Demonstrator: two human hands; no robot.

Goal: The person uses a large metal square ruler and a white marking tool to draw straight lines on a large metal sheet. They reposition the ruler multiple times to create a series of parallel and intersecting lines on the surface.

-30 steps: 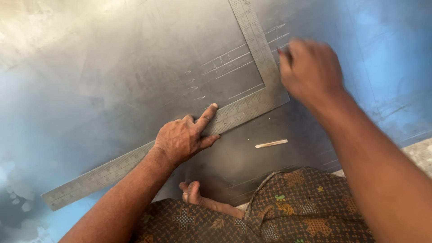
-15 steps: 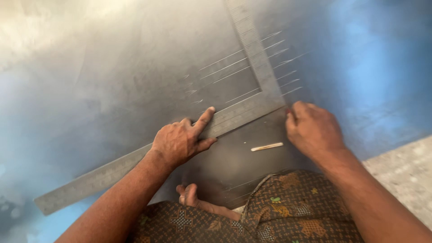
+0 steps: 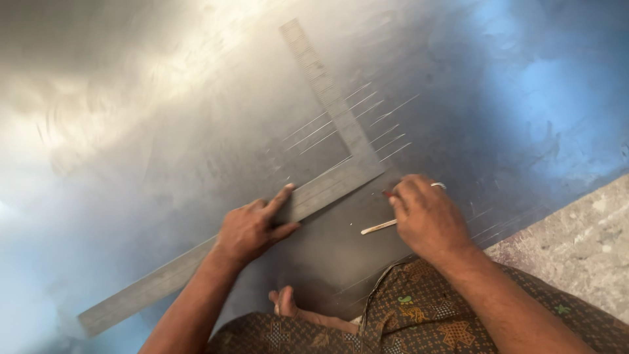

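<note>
A steel L-shaped square [image 3: 327, 98] lies flat on a large metal sheet [image 3: 164, 131]. My left hand [image 3: 252, 229] presses down on the long arm of the square, with the forefinger stretched along it. My right hand [image 3: 429, 219], which wears a ring, rests just below the square's corner. Its fingers are closed on a thin tool whose dark reddish tip [image 3: 389, 194] touches the sheet. A short pale stick [image 3: 377, 228] lies on the sheet, partly under that hand.
Several thin parallel scratched lines [image 3: 386, 131] cross the sheet beside the short arm of the square. My bare foot [image 3: 285, 305] and brown patterned cloth [image 3: 419, 314] lie at the bottom edge. Rough grey floor [image 3: 576, 229] shows at the lower right beyond the sheet.
My right hand has come down from high on the short arm of the square to just below its corner. The left hand and the square stay in place.
</note>
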